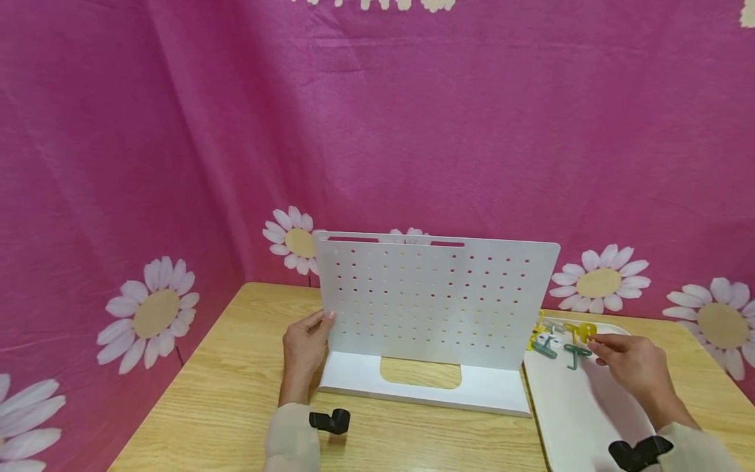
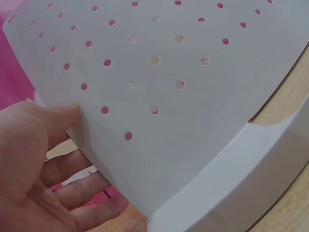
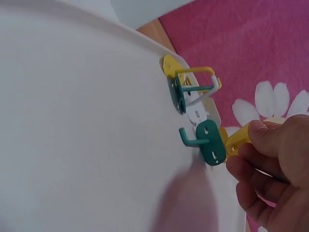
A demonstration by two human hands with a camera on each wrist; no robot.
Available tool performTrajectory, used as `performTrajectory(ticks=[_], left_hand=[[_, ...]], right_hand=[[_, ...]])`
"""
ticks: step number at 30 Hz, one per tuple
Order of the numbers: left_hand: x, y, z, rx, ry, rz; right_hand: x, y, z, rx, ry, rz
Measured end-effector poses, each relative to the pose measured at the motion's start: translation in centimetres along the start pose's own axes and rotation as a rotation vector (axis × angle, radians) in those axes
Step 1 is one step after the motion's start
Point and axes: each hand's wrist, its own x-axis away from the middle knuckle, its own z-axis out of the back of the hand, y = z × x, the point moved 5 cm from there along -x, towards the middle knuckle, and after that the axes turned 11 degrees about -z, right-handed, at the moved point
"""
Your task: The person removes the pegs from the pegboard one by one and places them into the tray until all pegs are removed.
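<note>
A white pegboard [image 1: 425, 308] with rows of round holes stands upright on its base. My left hand [image 1: 305, 347] holds its left edge; in the left wrist view the thumb lies on the front face and the other fingers reach behind. Over the far end of a white tray [image 1: 580, 406], my right hand [image 1: 639, 367] pinches a yellow pegboard hook [image 3: 237, 140] between thumb and fingers. Right beside it is a green hook [image 3: 211, 142] with a bent prong. More yellow, white and green hooks cluster near the tray's far left corner, partly overlapping.
The tray lies to the right of the pegboard on a wooden table [image 1: 224, 393]. A pink curtain [image 1: 413, 131] with white daisies hangs behind and along the left. The board's base has a cut-out at its middle, showing table wood.
</note>
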Motion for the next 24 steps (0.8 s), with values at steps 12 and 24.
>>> performTrajectory(ticks=[12, 24], left_hand=[[0.0, 0.2, -1.0, -0.007, -0.045, -0.014], [-0.4, -0.5, 0.2, -0.036, -0.038, 0.019]], right_hand=[[0.2, 2.7, -0.6, -0.042, -0.093, -0.242], [1.0, 2.3, -1.0, -0.134, -0.068, -0.268]])
